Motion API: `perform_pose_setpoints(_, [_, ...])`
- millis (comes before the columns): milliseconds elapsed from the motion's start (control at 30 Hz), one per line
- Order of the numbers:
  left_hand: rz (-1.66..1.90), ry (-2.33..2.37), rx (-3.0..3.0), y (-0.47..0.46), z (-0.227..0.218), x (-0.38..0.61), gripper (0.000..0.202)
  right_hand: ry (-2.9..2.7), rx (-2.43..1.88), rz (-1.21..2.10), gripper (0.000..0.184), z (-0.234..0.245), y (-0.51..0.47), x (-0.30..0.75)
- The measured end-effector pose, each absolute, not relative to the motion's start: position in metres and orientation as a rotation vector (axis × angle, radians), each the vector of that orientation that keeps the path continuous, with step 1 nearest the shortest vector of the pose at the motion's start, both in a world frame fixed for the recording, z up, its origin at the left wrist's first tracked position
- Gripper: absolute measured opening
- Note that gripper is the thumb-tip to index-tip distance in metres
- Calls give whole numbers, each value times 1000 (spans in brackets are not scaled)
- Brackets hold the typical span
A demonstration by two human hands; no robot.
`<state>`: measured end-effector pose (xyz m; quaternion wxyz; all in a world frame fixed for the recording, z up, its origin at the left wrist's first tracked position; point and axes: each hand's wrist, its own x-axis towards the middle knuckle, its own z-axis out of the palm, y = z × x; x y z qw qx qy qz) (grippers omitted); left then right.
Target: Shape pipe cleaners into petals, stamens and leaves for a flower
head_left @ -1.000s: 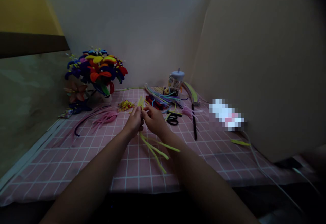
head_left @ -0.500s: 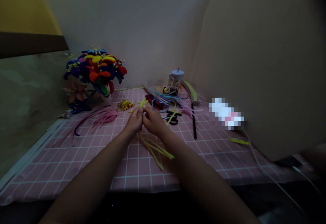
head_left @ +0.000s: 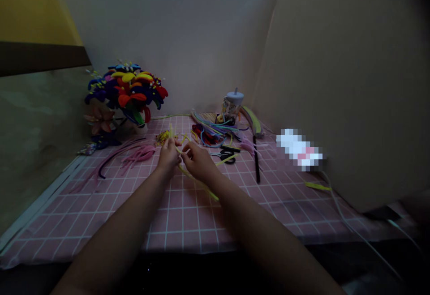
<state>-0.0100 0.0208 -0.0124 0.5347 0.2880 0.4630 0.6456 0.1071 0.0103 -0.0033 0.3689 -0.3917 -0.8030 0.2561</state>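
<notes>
Both hands meet over the pink checked tablecloth (head_left: 188,223) in dim light. My left hand (head_left: 168,154) is closed around the upper part of a bundle of yellow-green pipe cleaners (head_left: 198,183), whose tips stick up above the fingers. My right hand (head_left: 197,160) pinches the same bundle just to the right. The free ends trail down toward me, under my right wrist.
A bouquet of coloured pipe-cleaner flowers (head_left: 127,91) stands back left, pink and purple stems (head_left: 134,154) beside it. Behind the hands lie a heap of mixed pipe cleaners (head_left: 211,131), black scissors (head_left: 226,154), a lidded cup (head_left: 232,102), a black rod (head_left: 255,158). A white cable (head_left: 342,221) runs right.
Both hands have shifted slightly left and farther from me with the bundle. The trailing yellow-green ends, earlier fanned out, now lie gathered closer together.
</notes>
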Motion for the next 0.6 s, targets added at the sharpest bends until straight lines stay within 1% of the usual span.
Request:
perform_pose_setpoints(67, [1694, 1138, 647, 22, -9, -15, 22, -2132, -1000, 684, 9, -3, 8, 105])
perform_pose_setpoints(100, [1759, 1132, 630, 22, -7, -17, 21, -2181, -1009, 708, 9, -3, 8, 105])
perform_pose_setpoints(233, [1711, 983, 525, 22, 1, -23, 23, -2400, -1154, 737, 17, -3, 6, 105])
perform_pose_setpoints(367, [1818, 971, 485, 22, 10, -33, 25, -2614, -1202, 686, 28, 1, 3, 109])
perform_pose_setpoints(467, [1867, 961, 512, 21, 13, -37, 25, -2597, -1242, 542, 31, 7, 1, 111])
perform_pose_setpoints(600, [1893, 983, 607, 18, 15, -30, 25, -2231, -1077, 241, 22, 16, 3, 114])
